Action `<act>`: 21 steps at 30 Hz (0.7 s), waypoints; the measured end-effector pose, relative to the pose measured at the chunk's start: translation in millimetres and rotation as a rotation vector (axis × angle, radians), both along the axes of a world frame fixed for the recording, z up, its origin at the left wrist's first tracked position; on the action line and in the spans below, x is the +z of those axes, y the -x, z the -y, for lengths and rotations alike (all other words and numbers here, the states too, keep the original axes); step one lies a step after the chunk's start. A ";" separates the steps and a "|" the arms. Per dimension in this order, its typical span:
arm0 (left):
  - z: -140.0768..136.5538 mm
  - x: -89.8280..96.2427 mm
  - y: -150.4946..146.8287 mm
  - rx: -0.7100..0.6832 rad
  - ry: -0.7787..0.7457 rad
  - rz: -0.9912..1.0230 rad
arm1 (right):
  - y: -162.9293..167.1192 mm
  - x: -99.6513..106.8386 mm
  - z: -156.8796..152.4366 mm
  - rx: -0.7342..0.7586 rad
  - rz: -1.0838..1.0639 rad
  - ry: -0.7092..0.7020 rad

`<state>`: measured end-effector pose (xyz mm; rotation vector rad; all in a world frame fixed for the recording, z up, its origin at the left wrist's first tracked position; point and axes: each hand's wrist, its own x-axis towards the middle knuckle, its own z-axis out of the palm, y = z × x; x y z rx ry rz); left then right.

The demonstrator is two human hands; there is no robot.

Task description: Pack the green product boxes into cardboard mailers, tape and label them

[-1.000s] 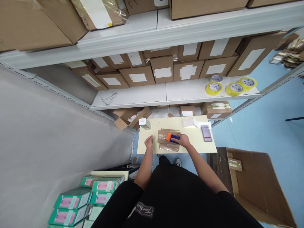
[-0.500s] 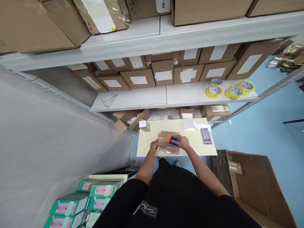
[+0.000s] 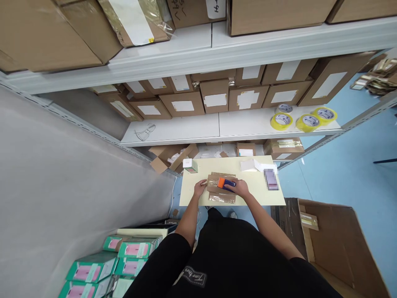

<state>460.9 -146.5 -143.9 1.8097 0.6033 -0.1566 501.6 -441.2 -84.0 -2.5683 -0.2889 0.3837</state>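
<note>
A small cardboard box (image 3: 214, 188) with shiny clear tape across it lies on the cream tabletop (image 3: 194, 192). My right hand (image 3: 240, 188) is closed around an orange and dark-blue tool, apparently a tape dispenser (image 3: 222, 182), which lies over the upper face of the box. Beside the box's left edge is my left hand (image 3: 200, 188), its fingers stretched towards that edge and slightly apart. I cannot tell whether the fingertips touch the cardboard. My right hand hides part of the box's right side.
On the tabletop stand a small white-and-green box (image 3: 190, 165), white papers (image 3: 248, 165) and a blurred purple item (image 3: 271, 179). Behind, a shelf (image 3: 198, 129) holds labelled cartons, yellow tape rolls (image 3: 281, 121) and glasses (image 3: 145, 132). A large open carton (image 3: 338, 240) is at right.
My left hand has drawn slightly away from the box's left edge, its fingers loosening. My right hand keeps the dispenser over the box. The whole view has shifted slightly.
</note>
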 end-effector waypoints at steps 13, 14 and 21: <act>-25.5 32.2 0.6 -0.137 -0.197 0.055 | -0.3 1.9 0.7 -0.002 -0.007 0.022; -30.3 36.4 -2.2 -0.145 -0.204 0.057 | -0.3 3.0 -0.6 0.010 -0.003 0.029; -63.4 58.8 -31.6 -0.296 -0.178 0.031 | -4.3 6.9 -6.2 0.046 -0.013 0.058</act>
